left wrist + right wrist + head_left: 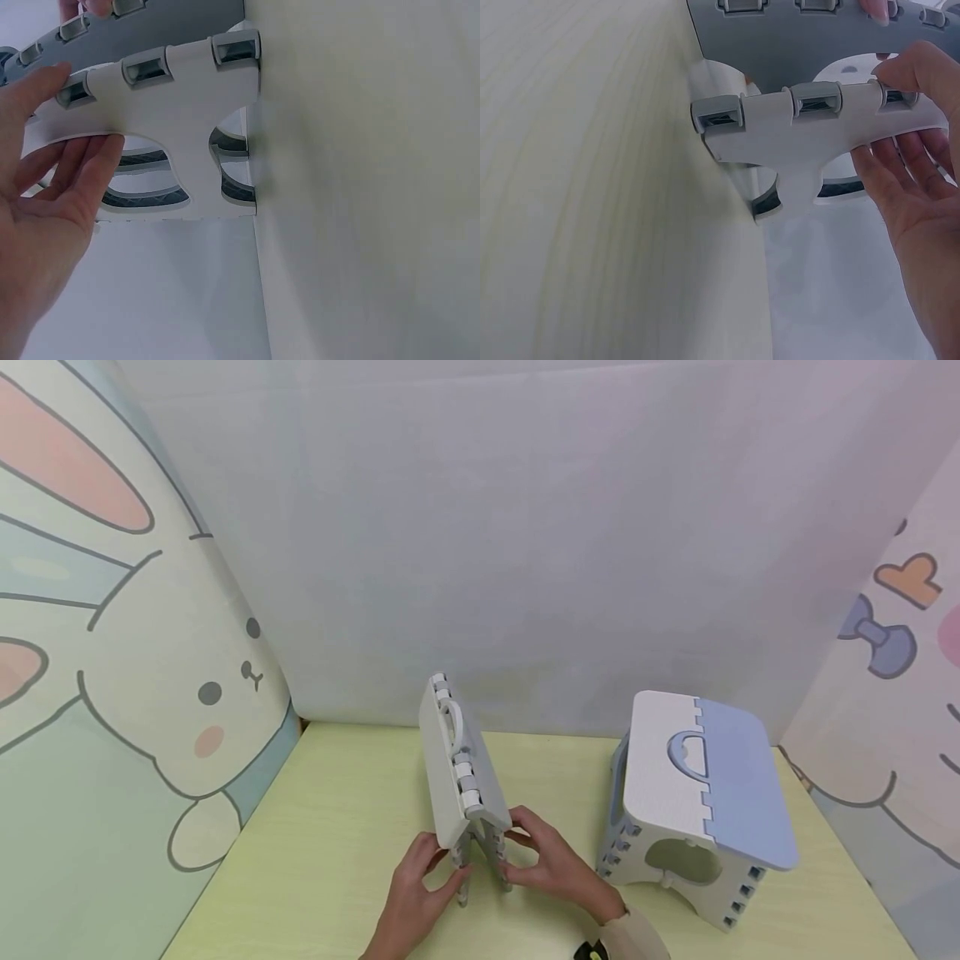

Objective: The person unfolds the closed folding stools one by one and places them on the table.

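Note:
A grey-and-white plastic folding step stool (438, 768) stands partly folded on the table, its seat halves bent into a steep ridge with the carry handle (454, 727) on top. My left hand (414, 893) pinches the near edge of its left side. In the left wrist view, the thumb lies by the hinge knuckles of a white leg panel (187, 105) and the fingers reach into its cut-out. Across the gap, my right hand (551, 860) grips the right side likewise, its fingers behind another white leg panel (802, 142) and the thumb at its hinged edge.
To the right, a second folding stool (663, 777), white and blue, stands fully unfolded. Both stools are on a pale yellow-green tabletop (345, 827). A plain light cloth wall (480, 543) rises behind, and cartoon-printed panels (150, 693) close in the sides.

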